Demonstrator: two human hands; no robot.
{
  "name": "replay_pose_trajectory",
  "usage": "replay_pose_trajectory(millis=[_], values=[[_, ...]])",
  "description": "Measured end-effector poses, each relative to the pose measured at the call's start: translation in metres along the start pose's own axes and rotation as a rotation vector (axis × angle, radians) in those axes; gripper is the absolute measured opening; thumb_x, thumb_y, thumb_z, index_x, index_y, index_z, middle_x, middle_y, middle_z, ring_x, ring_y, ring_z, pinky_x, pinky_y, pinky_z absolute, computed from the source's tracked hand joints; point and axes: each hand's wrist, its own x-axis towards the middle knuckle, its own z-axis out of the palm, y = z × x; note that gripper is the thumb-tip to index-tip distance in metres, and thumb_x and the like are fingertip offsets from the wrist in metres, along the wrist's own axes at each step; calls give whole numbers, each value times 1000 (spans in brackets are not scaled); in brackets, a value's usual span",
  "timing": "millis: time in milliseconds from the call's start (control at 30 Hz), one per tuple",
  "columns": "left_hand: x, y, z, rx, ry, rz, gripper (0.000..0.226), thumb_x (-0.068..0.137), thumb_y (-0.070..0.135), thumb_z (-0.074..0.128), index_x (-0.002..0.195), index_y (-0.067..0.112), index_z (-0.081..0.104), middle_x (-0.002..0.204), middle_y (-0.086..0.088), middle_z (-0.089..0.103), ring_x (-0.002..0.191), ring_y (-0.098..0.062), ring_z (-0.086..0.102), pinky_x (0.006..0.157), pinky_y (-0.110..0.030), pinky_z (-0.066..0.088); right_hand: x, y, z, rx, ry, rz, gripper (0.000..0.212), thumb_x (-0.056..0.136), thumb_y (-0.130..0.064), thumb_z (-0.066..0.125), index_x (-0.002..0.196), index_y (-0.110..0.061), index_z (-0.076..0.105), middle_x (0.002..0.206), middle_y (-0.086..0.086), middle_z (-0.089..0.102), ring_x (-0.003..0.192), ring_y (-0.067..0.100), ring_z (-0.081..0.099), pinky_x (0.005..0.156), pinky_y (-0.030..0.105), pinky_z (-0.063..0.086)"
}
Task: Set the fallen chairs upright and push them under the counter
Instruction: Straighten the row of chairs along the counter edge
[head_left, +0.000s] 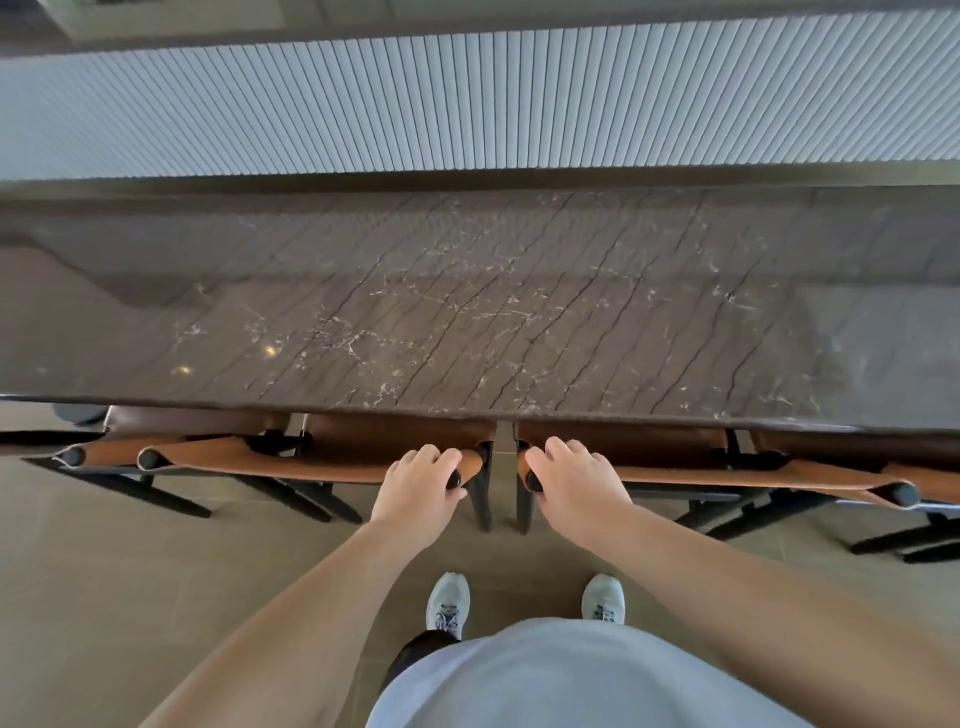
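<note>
A dark marble counter (467, 301) runs across the view. Below its near edge stand several upright chairs with tan leather backs and black frames, their seats tucked beneath the counter. My left hand (418, 486) grips the right end of the top rail of the chair left of centre (291, 457). My right hand (571, 483) grips the left end of the top rail of the chair right of centre (727, 475). A narrow gap separates these two chairs. More chairs show at the far left (67, 452) and far right (930, 483).
Beige tiled floor (130, 571) lies under me, with my two light sneakers (448, 605) just behind the chairs. A ribbed pale panel (467, 104) rises behind the counter. Black chair legs (480, 499) splay out toward me on the floor.
</note>
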Motion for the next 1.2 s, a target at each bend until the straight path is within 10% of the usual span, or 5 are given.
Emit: replay_pose_trajectory(millis=[1200], values=[[14,-2,-11,86,-14,106,31,90,39,64,117,24,56,101,5,59,93,-15,56,64,-25,35,6,6,2,34,59,-42,20,91,-28,60,109,-23,55,96,-4,48,87,18,46,60,31,41]])
